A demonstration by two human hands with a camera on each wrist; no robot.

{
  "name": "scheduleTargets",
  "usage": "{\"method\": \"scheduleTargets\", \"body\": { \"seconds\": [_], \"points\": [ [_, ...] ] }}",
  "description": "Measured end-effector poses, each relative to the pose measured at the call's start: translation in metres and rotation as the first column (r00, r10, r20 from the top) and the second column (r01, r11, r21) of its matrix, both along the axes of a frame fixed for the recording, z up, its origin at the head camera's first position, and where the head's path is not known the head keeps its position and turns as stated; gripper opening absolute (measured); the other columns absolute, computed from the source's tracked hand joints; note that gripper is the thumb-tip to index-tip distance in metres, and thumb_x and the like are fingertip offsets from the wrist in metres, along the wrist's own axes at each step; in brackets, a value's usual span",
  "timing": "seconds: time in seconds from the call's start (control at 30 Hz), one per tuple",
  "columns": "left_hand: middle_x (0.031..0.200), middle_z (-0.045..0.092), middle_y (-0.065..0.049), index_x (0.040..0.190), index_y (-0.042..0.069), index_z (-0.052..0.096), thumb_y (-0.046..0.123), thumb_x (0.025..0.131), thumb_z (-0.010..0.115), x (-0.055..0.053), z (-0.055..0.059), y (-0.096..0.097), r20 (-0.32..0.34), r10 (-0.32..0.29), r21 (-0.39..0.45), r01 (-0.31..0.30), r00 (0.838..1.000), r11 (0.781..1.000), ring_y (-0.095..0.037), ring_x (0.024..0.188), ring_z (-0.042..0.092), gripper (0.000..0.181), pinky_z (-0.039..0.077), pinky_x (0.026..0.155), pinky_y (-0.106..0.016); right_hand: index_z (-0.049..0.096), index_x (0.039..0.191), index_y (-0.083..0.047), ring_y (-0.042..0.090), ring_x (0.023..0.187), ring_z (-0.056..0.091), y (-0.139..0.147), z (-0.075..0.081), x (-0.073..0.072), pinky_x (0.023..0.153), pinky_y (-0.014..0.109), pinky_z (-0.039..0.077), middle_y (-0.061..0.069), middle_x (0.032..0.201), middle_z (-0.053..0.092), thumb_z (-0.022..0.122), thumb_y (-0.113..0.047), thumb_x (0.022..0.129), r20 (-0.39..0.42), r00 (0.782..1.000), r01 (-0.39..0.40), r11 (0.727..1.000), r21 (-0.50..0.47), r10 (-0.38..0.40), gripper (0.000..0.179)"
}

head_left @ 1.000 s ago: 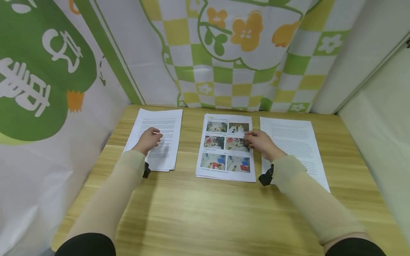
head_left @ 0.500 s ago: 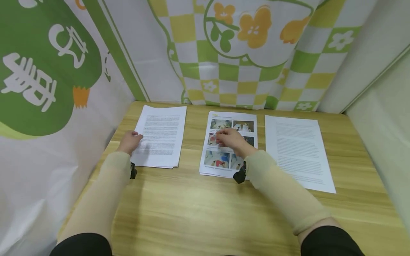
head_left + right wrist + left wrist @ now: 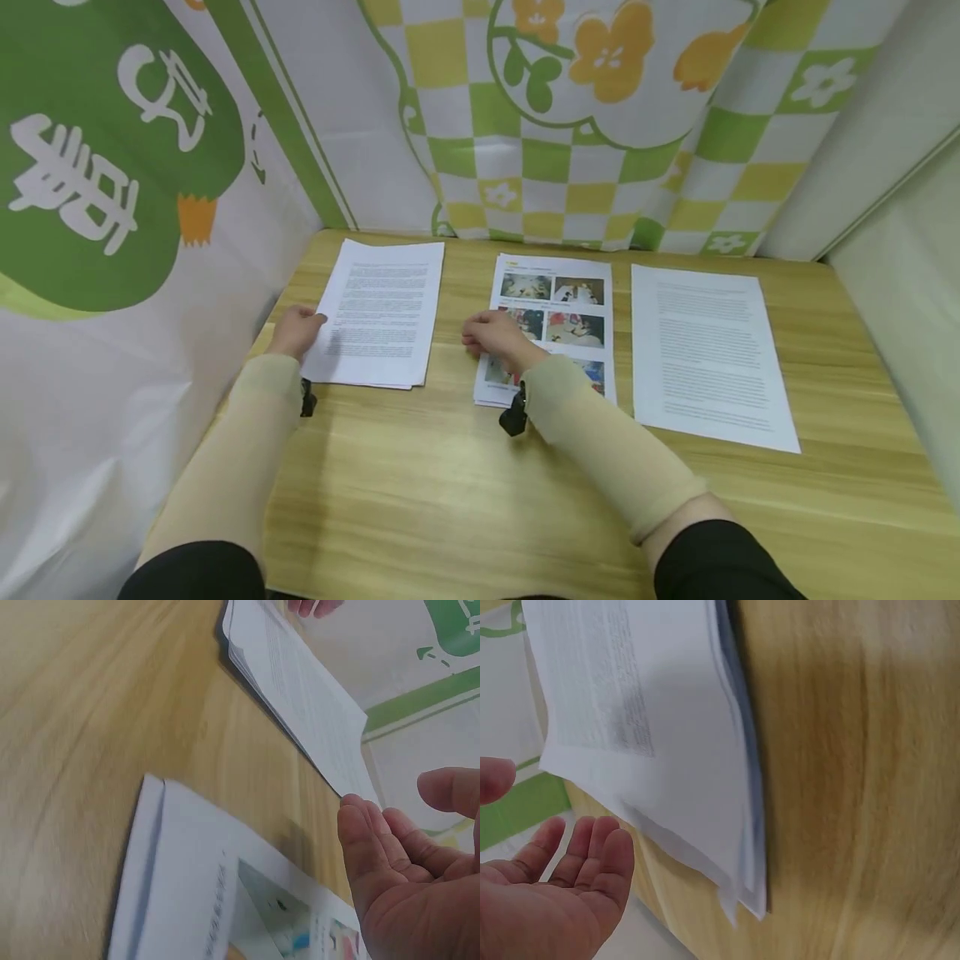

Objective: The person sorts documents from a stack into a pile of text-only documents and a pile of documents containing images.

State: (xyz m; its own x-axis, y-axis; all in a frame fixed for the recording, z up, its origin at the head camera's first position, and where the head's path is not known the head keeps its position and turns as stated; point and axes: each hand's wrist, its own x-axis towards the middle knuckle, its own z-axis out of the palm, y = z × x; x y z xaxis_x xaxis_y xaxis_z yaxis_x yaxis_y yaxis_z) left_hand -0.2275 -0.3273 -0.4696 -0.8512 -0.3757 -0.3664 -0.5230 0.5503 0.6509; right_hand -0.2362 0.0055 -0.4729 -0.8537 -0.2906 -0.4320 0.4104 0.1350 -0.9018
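Note:
At the left side edge of the left stack of printed paper (image 3: 382, 312) is my left hand (image 3: 297, 330). In the left wrist view its thumb and loosely bent fingers (image 3: 615, 862) stand apart, with no sheet between them, beside the stack's edge. My right hand (image 3: 497, 335) is above the left edge of the middle stack of photo-printed sheets (image 3: 577, 329), covering part of its pictures. The right wrist view has its thumb and fingers (image 3: 364, 840) apart and holding nothing. A text-printed sheet (image 3: 708, 358) lies to the right, untouched by either hand.
All the papers lie on a wood-grain table (image 3: 420, 483). A green, white and yellow patterned cloth (image 3: 585, 167) hangs behind the table's far edge. White sheeting (image 3: 67, 400) borders the left side, and a pale panel (image 3: 907, 275) the right.
My right hand has moved left from the middle stack's right edge to its left edge. My left hand has shifted from over the left stack to its outer left edge. The papers stay put.

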Motion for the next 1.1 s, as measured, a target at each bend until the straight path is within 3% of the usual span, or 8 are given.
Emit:
{"method": "scheduleTargets", "body": {
  "seconds": [0.23, 0.33, 0.5, 0.67, 0.8, 0.97, 1.1],
  "points": [
    [0.143, 0.038, -0.027, 0.142, -0.008, 0.035, 0.029, 0.098, 0.044, 0.005, -0.009, -0.005, 0.035, 0.022, -0.005, -0.021, 0.999, 1.0, -0.039, 0.129, 0.037, 0.058, 0.032, 0.107, -0.05, 0.059, 0.118, 0.011, 0.018, 0.079, 0.061, -0.019, -0.009, 0.007, 0.089, 0.037, 0.052, 0.019, 0.097, 0.064, 0.054, -0.003, 0.093, 0.008, 0.999, -0.035, 0.999, -0.005, 0.035, 0.029],
    [0.143, 0.038, -0.027, 0.143, -0.007, 0.035, 0.03, 0.097, 0.044, 0.007, -0.011, -0.001, 0.038, 0.036, 0.007, -0.037, 0.999, 0.999, -0.038, 0.128, 0.039, 0.059, 0.033, 0.106, -0.048, 0.06, 0.118, 0.011, 0.015, 0.076, 0.059, -0.025, -0.013, 0.009, 0.084, 0.031, 0.053, 0.017, 0.095, 0.064, 0.054, -0.004, 0.093, 0.017, 0.999, -0.042, 0.999, 0.005, 0.042, 0.029],
    [0.147, 0.034, -0.027, 0.144, -0.009, 0.032, 0.03, 0.097, 0.043, 0.004, -0.008, 0.002, 0.043, 0.032, 0.018, -0.032, 0.999, 0.999, -0.039, 0.132, 0.036, 0.062, 0.03, 0.109, -0.048, 0.059, 0.118, 0.01, 0.015, 0.082, 0.057, -0.037, -0.02, 0.008, 0.086, 0.031, 0.052, 0.018, 0.105, 0.062, 0.053, -0.004, 0.094, 0.056, 0.998, -0.003, 0.999, -0.038, 0.005, 0.028],
    [0.147, 0.034, -0.029, 0.143, -0.01, 0.032, 0.029, 0.097, 0.042, 0.005, -0.009, 0.001, 0.053, 0.016, 0.005, -0.016, 0.998, 1.0, -0.04, 0.133, 0.034, 0.061, 0.029, 0.109, -0.05, 0.055, 0.119, 0.012, 0.016, 0.086, 0.055, -0.048, -0.024, 0.01, 0.09, 0.033, 0.05, 0.011, 0.096, 0.057, 0.051, -0.003, 0.095, 0.116, 0.993, 0.035, 0.991, -0.128, -0.02, 0.028],
    [0.148, 0.031, -0.028, 0.145, -0.01, 0.03, 0.029, 0.097, 0.042, 0.006, -0.012, 0.002, 0.066, 0.011, 0.008, -0.011, 0.998, 1.0, -0.041, 0.135, 0.032, 0.062, 0.027, 0.11, -0.05, 0.054, 0.116, 0.011, 0.015, 0.084, 0.053, -0.051, -0.025, 0.012, 0.088, 0.032, 0.05, 0.007, 0.09, 0.054, 0.05, -0.002, 0.095, 0.149, 0.989, 0.031, 0.989, -0.144, -0.009, 0.026],
    [0.15, 0.029, -0.028, 0.146, -0.009, 0.026, 0.03, 0.097, 0.041, 0.004, -0.006, 0.006, 0.052, -0.023, 0.003, 0.023, 0.998, 1.0, -0.042, 0.136, 0.029, 0.065, 0.026, 0.111, -0.051, 0.053, 0.117, 0.011, 0.016, 0.086, 0.053, -0.051, -0.021, 0.011, 0.093, 0.034, 0.048, 0.007, 0.091, 0.053, 0.05, -0.001, 0.094, 0.164, 0.986, 0.044, 0.985, -0.165, -0.017, 0.026],
    [0.148, 0.03, -0.03, 0.146, -0.01, 0.025, 0.031, 0.098, 0.04, 0.001, -0.001, 0.007, 0.078, -0.043, -0.023, 0.044, 0.996, 0.999, -0.042, 0.134, 0.032, 0.065, 0.028, 0.11, -0.051, 0.05, 0.122, 0.012, 0.019, 0.092, 0.054, -0.05, -0.015, 0.011, 0.097, 0.037, 0.046, 0.01, 0.098, 0.054, 0.051, -0.002, 0.094, 0.188, 0.982, 0.06, 0.98, -0.189, -0.024, 0.031]
  ]
}}
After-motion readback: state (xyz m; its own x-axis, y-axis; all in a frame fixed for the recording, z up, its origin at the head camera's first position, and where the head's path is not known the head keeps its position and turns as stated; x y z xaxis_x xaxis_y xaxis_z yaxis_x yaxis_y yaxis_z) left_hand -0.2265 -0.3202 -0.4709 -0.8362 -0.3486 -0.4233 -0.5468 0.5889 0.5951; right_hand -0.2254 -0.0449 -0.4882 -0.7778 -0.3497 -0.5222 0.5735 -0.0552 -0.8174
